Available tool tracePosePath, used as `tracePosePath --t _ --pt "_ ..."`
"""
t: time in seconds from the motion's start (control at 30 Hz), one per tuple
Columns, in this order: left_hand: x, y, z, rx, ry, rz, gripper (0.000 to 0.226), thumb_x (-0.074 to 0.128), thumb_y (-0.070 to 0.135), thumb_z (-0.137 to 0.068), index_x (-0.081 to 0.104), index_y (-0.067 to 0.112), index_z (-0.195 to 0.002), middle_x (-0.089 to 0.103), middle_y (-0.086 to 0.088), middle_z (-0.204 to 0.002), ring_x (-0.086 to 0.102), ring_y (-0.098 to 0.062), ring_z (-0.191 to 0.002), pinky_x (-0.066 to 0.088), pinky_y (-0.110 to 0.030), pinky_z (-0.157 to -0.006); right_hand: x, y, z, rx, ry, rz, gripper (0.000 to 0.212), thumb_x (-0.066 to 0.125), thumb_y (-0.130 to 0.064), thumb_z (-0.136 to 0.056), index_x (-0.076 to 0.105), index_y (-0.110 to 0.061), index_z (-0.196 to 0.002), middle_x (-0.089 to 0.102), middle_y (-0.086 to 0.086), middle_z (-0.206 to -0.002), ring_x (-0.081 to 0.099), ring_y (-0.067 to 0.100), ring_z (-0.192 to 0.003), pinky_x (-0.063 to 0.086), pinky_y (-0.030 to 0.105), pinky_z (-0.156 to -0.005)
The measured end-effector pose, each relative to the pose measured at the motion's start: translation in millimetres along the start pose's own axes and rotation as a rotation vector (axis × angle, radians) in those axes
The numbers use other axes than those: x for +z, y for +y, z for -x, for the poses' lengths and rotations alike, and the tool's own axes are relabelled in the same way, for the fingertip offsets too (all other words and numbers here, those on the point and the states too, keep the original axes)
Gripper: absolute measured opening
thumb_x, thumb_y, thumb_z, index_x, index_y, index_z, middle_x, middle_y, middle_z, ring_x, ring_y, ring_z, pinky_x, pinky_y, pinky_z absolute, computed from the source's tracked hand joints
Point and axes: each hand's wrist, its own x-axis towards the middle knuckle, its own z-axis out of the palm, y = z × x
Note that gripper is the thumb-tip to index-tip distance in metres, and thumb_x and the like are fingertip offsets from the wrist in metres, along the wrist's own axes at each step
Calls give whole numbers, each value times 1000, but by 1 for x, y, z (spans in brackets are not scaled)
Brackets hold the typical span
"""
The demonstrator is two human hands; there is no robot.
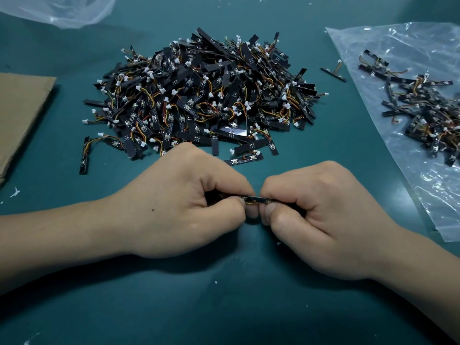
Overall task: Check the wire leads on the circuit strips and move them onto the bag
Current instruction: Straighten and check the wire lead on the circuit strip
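Circuit strip (254, 199) ends hidden under left hand (189, 202), right hand (321, 215) fingers.

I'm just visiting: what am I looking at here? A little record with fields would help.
In hand: one circuit strip, pinched between left hand and right hand
Centre: big pile of strips on the table
Right: clear bag with a smaller batch on it
Between them: one stray strip on the table
Left: cardboard sheet
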Motion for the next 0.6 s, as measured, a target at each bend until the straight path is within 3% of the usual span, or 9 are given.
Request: tracePosePath --t 0.13,0.37,0.6 --pt "0 -3 1 0 7 -39 39 53 28 -78 74 -4 -82 63 -6 -58 53 -22 -57 44 -37 -61 0 0 -1 7 -12 -10 26 54 -23 -88 51 -15 -63 44 1 -55 45 26 -55 39 45 -51" --pt "3 -3 2 -13 5 19 39 55 27 -78 74 -6 -84 60 3 -58 48 -9 -56 39 -25 -61 -1 -1 -1 8 -12 -7 26 54 -21 -87 49 -14 -63 42 1 -55 44 27 -55 39 46 -51" --pt "0 -2 1 -2 13 -8 37 54 26 -79 75 -4 -83 63 -3 -59 50 -16 -57 40 -31 -61 -1 -3 -1 28 -9 14 30 45 -33 -89 50 -14 -67 45 -1 -56 46 27 -57 41 46 -52"
